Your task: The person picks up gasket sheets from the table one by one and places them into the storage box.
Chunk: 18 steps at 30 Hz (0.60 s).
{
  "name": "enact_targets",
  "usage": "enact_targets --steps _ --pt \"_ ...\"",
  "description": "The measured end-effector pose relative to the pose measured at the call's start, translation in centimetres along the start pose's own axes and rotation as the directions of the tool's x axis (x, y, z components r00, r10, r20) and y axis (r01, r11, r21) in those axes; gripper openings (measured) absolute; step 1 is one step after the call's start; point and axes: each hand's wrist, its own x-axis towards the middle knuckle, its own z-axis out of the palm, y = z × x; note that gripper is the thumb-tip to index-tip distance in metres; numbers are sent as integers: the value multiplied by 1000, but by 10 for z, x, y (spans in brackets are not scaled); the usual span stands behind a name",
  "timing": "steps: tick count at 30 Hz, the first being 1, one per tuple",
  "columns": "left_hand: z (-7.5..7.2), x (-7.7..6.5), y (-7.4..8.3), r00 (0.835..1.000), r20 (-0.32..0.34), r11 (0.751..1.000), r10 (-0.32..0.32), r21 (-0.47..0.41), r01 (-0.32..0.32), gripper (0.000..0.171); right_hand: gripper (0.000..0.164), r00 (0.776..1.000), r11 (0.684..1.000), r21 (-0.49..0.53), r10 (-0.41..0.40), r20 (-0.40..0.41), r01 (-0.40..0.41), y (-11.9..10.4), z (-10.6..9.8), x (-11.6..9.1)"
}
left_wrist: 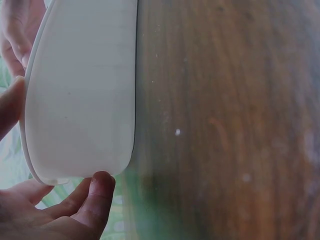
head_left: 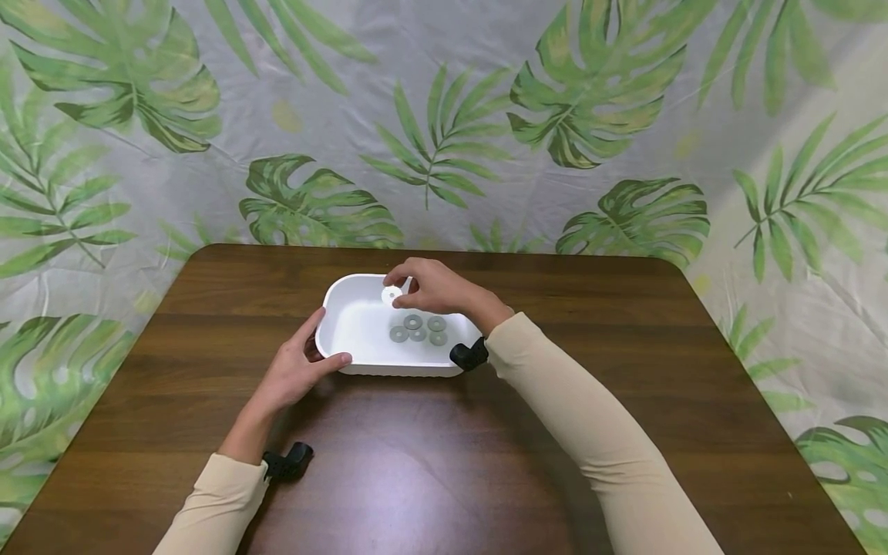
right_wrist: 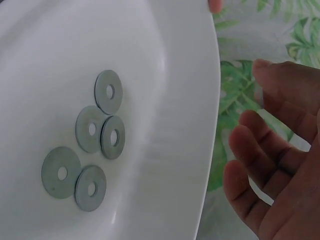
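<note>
A white plastic tub (head_left: 368, 339) with rounded corners sits on the table. My left hand (head_left: 294, 370) holds its left end, the thumb over the front rim and the fingers against the outer wall. Several flat metal washers (head_left: 417, 334) lie grouped on the tub's floor, some overlapping, as the right wrist view shows. Over the tub's far side, my right hand (head_left: 437, 289) pinches one bright washer (head_left: 391, 296) between thumb and fingertips. In the right wrist view this washer is mostly hidden behind the fingers (right_wrist: 245, 145).
The dark brown wooden table (head_left: 590, 324) extends all round the tub. Behind its far edge hangs a pale cloth (head_left: 472, 46) with green leaf prints. Each wrist carries a small black camera mount (head_left: 287, 462).
</note>
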Motion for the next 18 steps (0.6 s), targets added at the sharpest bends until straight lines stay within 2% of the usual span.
enact_targets --steps 5,9,18 --pt "-1 0 1 1000 3 1000 -5 6 5 92 45 1000 1000 -3 5 -21 -5 1 -1 -2" --pt "0 0 1 1000 0 1000 -2 1 2 92 42 999 1000 -12 -7 -43 6 3 -4 -11" --pt "-1 0 0 1000 -7 999 -5 32 5 93 35 996 999 -38 -7 -93 3 19 -17 -52"
